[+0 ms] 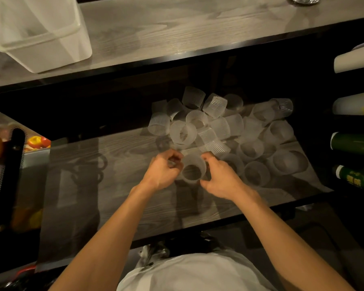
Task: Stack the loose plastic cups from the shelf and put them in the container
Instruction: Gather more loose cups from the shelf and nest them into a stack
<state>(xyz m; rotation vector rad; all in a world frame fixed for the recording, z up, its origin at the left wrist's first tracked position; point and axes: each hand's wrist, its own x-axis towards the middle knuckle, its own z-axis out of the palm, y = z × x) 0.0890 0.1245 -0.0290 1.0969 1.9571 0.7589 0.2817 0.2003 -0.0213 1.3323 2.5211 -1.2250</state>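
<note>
- The step in hand, as I read it, is nesting: the held cup (193, 169) lies on its side low over the shelf (124, 164), mouth towards the person, between both hands.
- To do it well, line up rim and base squarely before pushing. These frosted, ribbed cups look thin and could jam or buckle if pressed in crooked.
- One hand should steady the growing stack while the other feeds it from the loose cups (219, 127), taking those nearest first so the heap does not roll.
- Right hand (221, 177): its fingers (208, 157) and thumb are spread and curved round the held cup's right side, gripping it.
- Left hand (166, 171): its fingers (174, 156) are curled tight just beside the cup's left wall. In this dim light I cannot tell whether they pinch that wall, hold a second cup, or hold nothing.
- The loose cups lie in a heap at the shelf's back and right, some upright, some tipped over.
- The container (51, 51) stands on the desk (156, 28) above, far left, well apart from the hands; no cups show inside it.
</note>
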